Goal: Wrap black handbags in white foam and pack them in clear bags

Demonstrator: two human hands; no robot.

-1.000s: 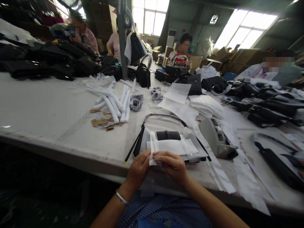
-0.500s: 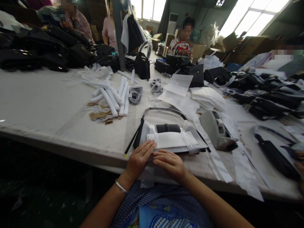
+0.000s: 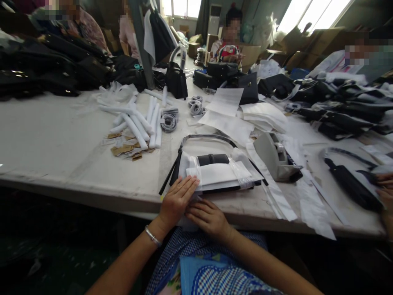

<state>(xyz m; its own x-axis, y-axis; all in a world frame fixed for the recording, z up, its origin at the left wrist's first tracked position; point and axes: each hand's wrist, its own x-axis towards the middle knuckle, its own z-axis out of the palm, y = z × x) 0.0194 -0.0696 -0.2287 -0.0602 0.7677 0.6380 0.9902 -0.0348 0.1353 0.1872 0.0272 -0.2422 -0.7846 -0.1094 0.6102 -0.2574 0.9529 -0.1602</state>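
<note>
A black handbag [image 3: 181, 164] lies at the table's front edge, its strap wrapped in film. White foam sheet [image 3: 217, 174] covers much of its front, with clear tape [image 3: 241, 172] across the right side. My left hand [image 3: 179, 196] rests with straight fingers on the bag's lower left, over the foam and clear film. Just below and to the right, my right hand [image 3: 208, 219] has its fingers curled over a clear plastic strip [image 3: 188, 224] hanging past the table edge; the fingertips' grip is partly hidden.
A grey tape dispenser [image 3: 276, 159] stands right of the bag. White foam rolls [image 3: 138, 123] and brown paper pieces [image 3: 125, 147] lie at left. Black bags are piled at far left and right. At the right edge, another person's hand [image 3: 385, 186] is near a second black bag [image 3: 356, 186].
My right hand has slid down and left, off the bag's lower edge onto the plastic strip. My left hand stays on the bag. The whole view has shifted slightly.
</note>
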